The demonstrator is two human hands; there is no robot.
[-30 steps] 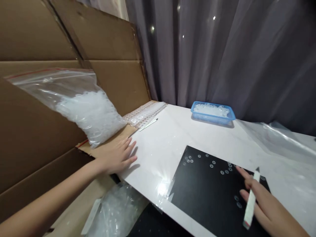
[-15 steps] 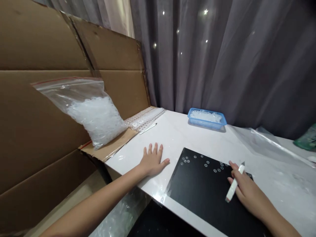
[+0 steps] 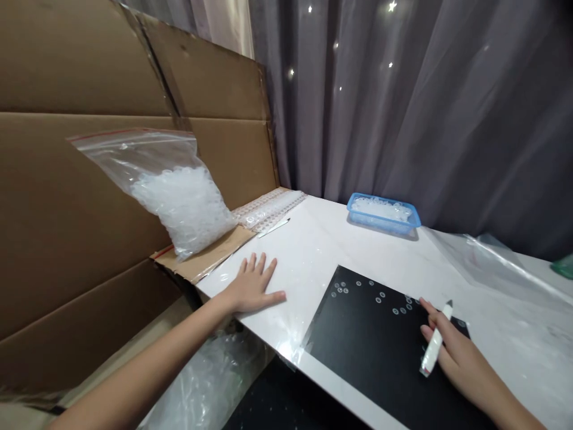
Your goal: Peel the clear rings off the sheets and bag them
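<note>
white tool (image 3: 433,347) in right hand (image 3: 459,355), rings (image 3: 396,311) beside

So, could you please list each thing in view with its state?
Left hand: open, spread on the table
Right hand: holding a white pen-shaped tool
Black sheet: flat, dotted with small rings
Clear bag: partly filled, seal unclear
Blue tray: open, filled with white pieces
Curtain: hanging in folds
Second pen-shaped tool: lying on the table
</note>
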